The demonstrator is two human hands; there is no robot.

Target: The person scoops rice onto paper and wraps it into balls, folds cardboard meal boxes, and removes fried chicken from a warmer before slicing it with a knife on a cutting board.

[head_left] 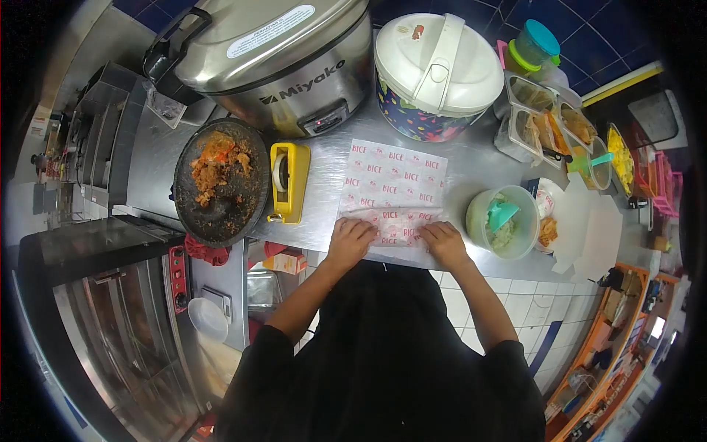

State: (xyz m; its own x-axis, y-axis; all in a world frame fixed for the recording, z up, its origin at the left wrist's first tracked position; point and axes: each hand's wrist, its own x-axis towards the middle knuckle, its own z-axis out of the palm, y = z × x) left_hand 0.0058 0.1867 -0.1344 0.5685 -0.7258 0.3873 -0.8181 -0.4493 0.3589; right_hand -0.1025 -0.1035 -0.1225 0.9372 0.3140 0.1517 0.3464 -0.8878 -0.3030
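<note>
A sheet of white wrapping paper with red lettering lies flat on the steel counter. Its near part is folded over and looks slightly raised and creased. My left hand grips the folded part at its left corner, fingers curled onto the paper. At the right corner, my right hand holds the same fold, with its fingertips on the paper. Whether anything lies under the fold is hidden. To the left of the sheet stands a yellow tape dispenser. Right of it is a clear tub with pale food and a turquoise scoop.
A dark stone mortar holding reddish-brown crumbly food sits at left. Behind are a Miyako rice cooker and a white-lidded rice container. An open paper box with fried food and several sauce containers line the right.
</note>
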